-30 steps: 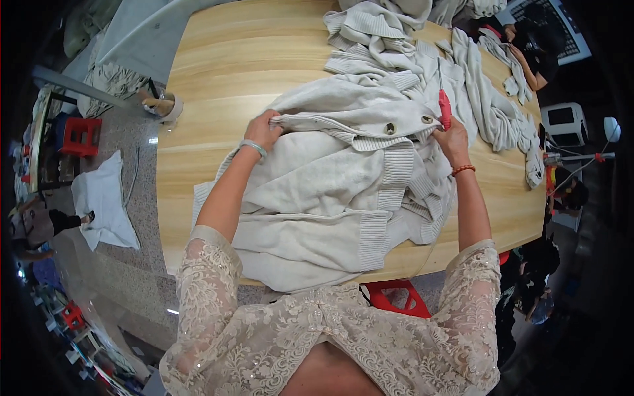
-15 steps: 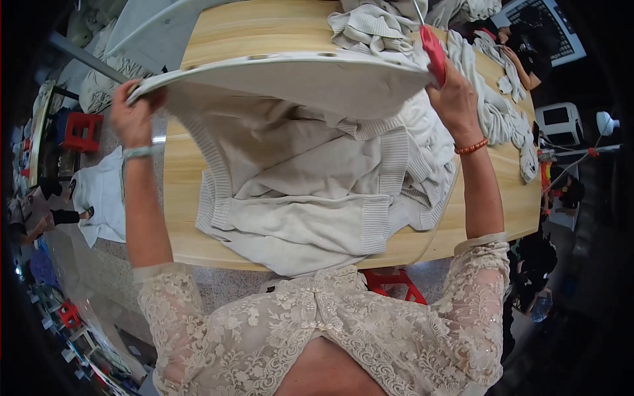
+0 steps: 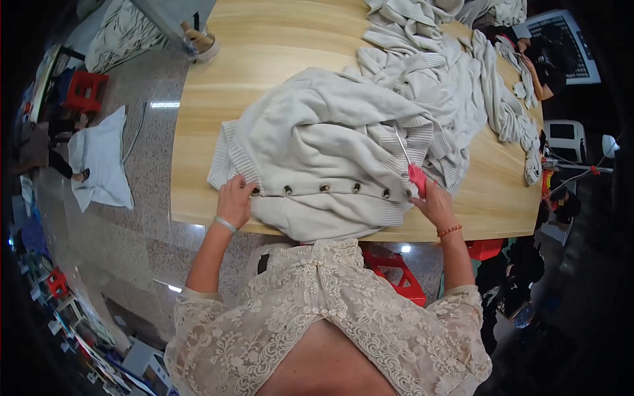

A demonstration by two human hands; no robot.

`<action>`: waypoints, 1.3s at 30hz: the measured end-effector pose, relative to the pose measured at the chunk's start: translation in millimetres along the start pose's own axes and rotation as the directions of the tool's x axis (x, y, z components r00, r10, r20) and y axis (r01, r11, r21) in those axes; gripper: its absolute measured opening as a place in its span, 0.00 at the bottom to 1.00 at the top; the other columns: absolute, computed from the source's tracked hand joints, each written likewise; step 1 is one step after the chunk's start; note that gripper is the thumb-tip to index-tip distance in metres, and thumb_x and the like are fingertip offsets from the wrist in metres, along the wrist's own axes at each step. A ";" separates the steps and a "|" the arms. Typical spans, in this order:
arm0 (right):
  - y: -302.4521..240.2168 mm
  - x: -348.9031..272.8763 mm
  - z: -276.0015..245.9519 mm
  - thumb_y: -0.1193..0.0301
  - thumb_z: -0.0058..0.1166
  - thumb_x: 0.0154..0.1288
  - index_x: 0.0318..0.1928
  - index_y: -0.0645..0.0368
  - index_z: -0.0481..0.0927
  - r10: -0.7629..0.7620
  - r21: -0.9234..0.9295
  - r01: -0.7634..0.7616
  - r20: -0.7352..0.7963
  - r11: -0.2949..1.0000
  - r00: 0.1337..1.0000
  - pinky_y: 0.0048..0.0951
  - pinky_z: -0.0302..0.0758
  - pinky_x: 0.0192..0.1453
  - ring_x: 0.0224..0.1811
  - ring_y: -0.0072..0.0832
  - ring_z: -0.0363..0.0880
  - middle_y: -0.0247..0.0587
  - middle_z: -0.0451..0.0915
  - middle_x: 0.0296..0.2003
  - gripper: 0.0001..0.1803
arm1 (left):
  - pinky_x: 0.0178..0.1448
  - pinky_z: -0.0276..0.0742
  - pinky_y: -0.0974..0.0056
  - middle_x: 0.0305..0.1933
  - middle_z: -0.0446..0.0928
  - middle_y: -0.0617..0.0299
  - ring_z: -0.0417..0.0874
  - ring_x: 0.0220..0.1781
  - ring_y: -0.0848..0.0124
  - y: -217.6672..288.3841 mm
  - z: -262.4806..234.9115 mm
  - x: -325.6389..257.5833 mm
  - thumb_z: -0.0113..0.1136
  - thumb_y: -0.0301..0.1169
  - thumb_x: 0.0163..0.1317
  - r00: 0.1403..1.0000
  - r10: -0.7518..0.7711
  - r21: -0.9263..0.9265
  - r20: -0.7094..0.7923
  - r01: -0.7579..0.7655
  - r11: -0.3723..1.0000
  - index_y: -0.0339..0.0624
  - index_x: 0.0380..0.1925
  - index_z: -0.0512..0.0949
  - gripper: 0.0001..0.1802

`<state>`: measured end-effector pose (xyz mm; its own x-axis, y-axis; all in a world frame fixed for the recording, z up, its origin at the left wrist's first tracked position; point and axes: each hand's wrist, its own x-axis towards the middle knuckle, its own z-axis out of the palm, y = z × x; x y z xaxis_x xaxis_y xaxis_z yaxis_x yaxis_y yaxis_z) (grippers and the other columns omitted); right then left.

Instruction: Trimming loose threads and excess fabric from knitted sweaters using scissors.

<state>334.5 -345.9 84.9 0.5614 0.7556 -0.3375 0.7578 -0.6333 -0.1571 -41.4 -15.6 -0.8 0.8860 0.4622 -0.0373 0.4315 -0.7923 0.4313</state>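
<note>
A cream knit cardigan lies spread on the wooden table in front of me, its buttoned front band running left to right near my body. Several dark buttons sit along that band. My left hand pinches the band's left end at the ribbed hem, beside one button. At the band's right end is my right hand, closed around a red-handled tool. The tool's slim metal blade lies over the knit, pointing away from me; whether it is scissors cannot be told. Right fingertips also touch the band's end.
More cream knitwear is heaped on the table at the far right. A cup of tools stands by the far left edge. Red stools and a white cloth are on the floor. A co-worker's hand handles knitwear at right.
Both hands have come down and nearer to me, lowering the raised front band of the cardigan onto the table. The buttons now face up. The red-handled tool stays in my right hand.
</note>
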 end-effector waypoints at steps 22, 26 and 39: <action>-168.1 -14.6 61.6 0.65 0.58 0.59 0.39 0.58 0.72 -0.378 0.357 0.283 0.230 0.890 0.897 0.51 0.73 0.37 0.31 0.53 0.79 0.54 0.79 0.27 0.13 | 0.38 0.72 0.61 0.29 0.71 0.57 0.74 0.34 0.61 -19.8 32.6 -0.4 0.60 0.18 0.46 0.996 -0.076 -0.424 -0.051 0.047 0.904 0.39 0.28 0.73 0.09; -193.1 -8.7 66.9 0.61 0.59 0.59 0.41 0.56 0.71 -0.455 0.361 0.370 0.186 0.856 0.871 0.50 0.73 0.36 0.30 0.53 0.79 0.53 0.79 0.26 0.16 | 0.39 0.72 0.62 0.28 0.72 0.58 0.74 0.34 0.62 -35.9 33.0 -5.8 0.56 0.17 0.46 0.996 -0.093 -0.577 -0.002 0.075 0.813 0.38 0.27 0.73 0.07; -136.4 -43.4 44.4 0.61 0.57 0.61 0.43 0.53 0.73 -0.186 0.252 0.121 0.254 0.960 0.949 0.47 0.74 0.35 0.31 0.48 0.80 0.49 0.80 0.25 0.14 | 0.46 0.71 0.54 0.41 0.69 0.53 0.73 0.43 0.53 55.3 64.1 35.2 0.66 0.26 0.48 0.996 0.039 -0.358 -0.075 -0.063 0.931 0.43 0.40 0.71 0.19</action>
<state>192.0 -299.7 79.8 0.3077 0.7925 -0.5265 0.7117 -0.5590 -0.4254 24.5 -68.6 -36.1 0.8868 0.4598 0.0471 0.2853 -0.6245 0.7271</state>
